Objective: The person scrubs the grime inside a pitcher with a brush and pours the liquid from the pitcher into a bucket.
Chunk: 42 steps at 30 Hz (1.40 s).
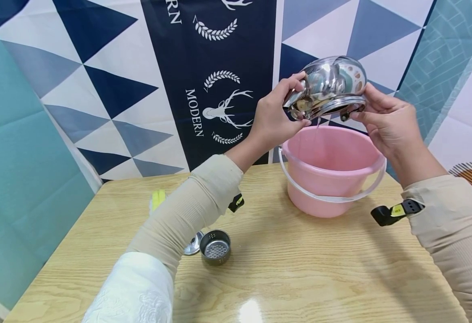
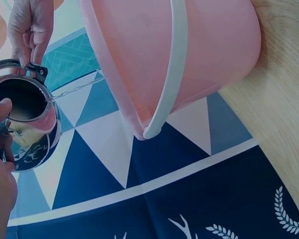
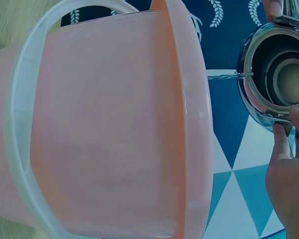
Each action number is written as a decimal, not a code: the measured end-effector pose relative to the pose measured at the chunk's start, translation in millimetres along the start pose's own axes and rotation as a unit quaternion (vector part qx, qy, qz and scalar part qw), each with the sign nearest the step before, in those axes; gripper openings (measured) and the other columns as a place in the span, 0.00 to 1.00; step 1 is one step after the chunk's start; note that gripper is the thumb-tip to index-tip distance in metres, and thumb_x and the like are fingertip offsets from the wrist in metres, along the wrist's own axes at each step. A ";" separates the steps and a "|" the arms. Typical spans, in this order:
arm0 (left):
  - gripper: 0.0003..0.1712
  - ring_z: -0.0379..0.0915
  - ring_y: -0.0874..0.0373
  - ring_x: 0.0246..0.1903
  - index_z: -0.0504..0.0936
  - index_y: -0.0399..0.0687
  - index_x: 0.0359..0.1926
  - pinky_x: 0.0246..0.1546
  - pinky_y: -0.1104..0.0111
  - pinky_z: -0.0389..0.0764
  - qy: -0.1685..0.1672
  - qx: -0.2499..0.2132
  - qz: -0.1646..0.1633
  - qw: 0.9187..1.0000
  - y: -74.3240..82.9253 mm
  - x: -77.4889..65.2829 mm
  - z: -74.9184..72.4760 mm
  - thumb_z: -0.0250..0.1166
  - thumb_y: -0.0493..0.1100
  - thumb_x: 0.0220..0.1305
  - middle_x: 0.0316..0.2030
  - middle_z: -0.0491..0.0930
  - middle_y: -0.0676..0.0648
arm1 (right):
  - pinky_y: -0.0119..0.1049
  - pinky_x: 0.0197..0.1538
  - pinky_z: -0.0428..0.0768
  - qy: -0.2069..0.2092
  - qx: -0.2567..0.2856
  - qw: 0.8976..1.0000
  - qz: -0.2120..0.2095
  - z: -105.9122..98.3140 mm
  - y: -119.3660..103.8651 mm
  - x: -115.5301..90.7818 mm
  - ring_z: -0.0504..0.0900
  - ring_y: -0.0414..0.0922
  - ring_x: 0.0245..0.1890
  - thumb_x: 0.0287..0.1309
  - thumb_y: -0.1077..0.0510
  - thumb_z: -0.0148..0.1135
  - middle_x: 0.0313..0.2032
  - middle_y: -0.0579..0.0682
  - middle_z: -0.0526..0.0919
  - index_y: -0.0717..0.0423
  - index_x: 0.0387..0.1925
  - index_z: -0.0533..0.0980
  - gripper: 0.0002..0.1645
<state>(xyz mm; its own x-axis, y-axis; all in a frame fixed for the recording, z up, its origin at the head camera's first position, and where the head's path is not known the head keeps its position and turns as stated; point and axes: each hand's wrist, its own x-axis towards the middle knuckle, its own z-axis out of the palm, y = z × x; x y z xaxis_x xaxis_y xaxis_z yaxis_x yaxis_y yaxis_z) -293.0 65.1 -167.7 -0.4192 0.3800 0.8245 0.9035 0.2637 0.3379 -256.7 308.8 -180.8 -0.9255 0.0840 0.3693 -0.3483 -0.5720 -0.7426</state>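
Observation:
A shiny stainless steel teapot [image 1: 333, 83] is tipped mouth-down above the pink bucket [image 1: 326, 190]. My left hand [image 1: 275, 110] grips its left side, with the thumb low near the rim. On the opposite side, my right hand [image 1: 395, 119] pinches the pot close to a black bracket by the mouth. A thin stream of water [image 2: 77, 89] runs from the pot's rim toward the bucket. In the right wrist view, the lidless round mouth [image 3: 291, 82] shows the pot's dark inside.
The bucket's white handle [image 1: 329, 198] hangs down its front. A perforated metal strainer [image 1: 216, 247] and a metal lid [image 1: 194, 244] lie on the wooden table [image 1: 300, 269] to the left. A yellow item [image 1: 158, 197] is partly hidden behind my left forearm. Patterned cloth hangs behind.

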 end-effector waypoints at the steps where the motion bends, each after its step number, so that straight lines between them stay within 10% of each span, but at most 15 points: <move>1: 0.31 0.62 0.67 0.65 0.70 0.37 0.50 0.59 0.81 0.65 0.000 0.001 0.002 1.000 0.3 -0.1 -0.2 0.77 0.32 0.46 0.67 0.69 0.44 | 0.36 0.45 0.81 0.000 0.000 1.000 -0.001 0.1 -0.2 -0.2 0.79 0.44 0.56 0.47 0.87 0.59 0.57 0.53 0.79 0.60 0.59 0.75 0.39; 42: 0.31 0.50 0.62 0.71 0.68 0.31 0.55 0.64 0.75 0.62 0.029 0.022 0.143 0.989 -6.5 -13.1 6.3 0.73 0.34 0.53 0.66 0.67 0.35 | 0.38 0.39 0.84 -0.037 0.045 0.994 -0.091 0.6 6.1 -7.8 0.79 0.50 0.56 0.48 0.86 0.59 0.58 0.60 0.76 0.67 0.59 0.71 0.35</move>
<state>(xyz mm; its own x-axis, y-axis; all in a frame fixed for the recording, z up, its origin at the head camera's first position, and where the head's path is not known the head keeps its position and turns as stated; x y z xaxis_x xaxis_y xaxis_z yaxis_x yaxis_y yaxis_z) -294.0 64.1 -183.5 -0.1409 0.3935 0.9085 0.9791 0.1912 0.0691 -251.5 304.2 -188.0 -0.8330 0.1342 0.5368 -0.4921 -0.6230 -0.6080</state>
